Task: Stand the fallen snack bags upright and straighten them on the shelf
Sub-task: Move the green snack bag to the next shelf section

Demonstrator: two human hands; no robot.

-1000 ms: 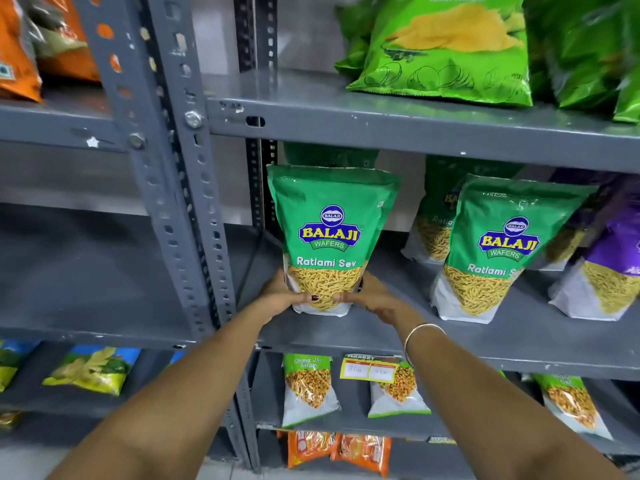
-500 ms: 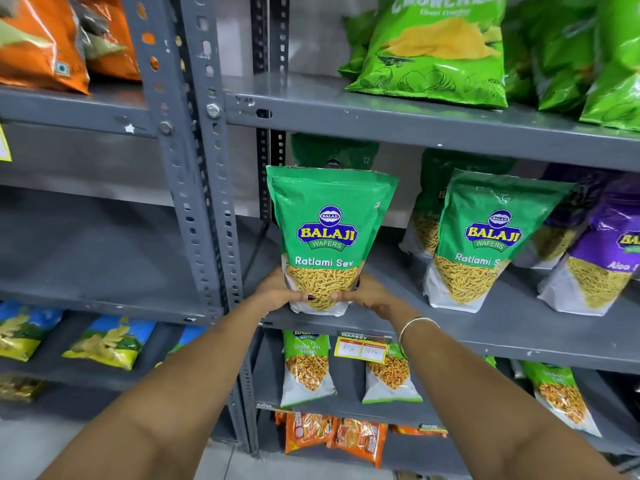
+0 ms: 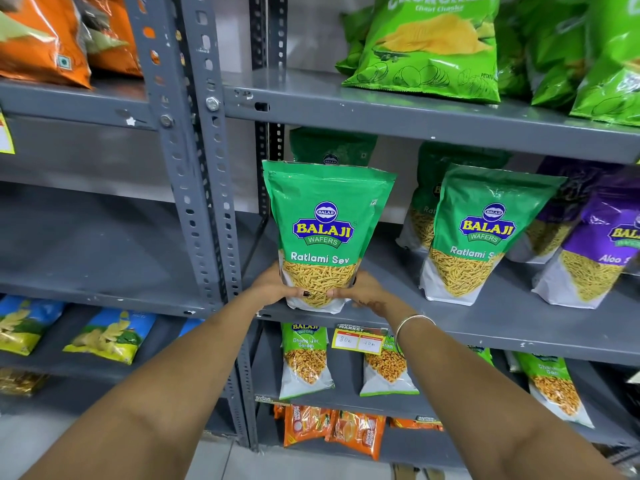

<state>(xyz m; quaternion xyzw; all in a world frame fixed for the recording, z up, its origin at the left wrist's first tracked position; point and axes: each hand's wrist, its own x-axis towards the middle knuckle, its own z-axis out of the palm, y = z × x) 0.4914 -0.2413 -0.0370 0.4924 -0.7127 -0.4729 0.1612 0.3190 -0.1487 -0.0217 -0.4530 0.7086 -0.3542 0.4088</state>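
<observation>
Grey slotted-steel racking fills the wall, and the middle shelf [image 3: 485, 327] carries a row of snack pouches; at its left end, just beside the upright post [image 3: 207, 209], stands the green Ratlami Sev bag [image 3: 327, 237], its base on the front lip of the shelf. The left hand [image 3: 277, 289] and right hand [image 3: 360, 292] meet around its bottom corners; each grip is closed on the bag, thumbs across the clear window. The risk, I reckon, is the release; the pouch looks top-heavy and sits near the edge, so letting go before the gusset settles flat could tip it forward off the shelf or back onto the bag behind [image 3: 332, 147]; a sideways nudge might knock its neighbour [image 3: 481, 233], which already leans. The bag itself is glossy, green above and white below, upright, facing out, top seal slightly creased.
</observation>
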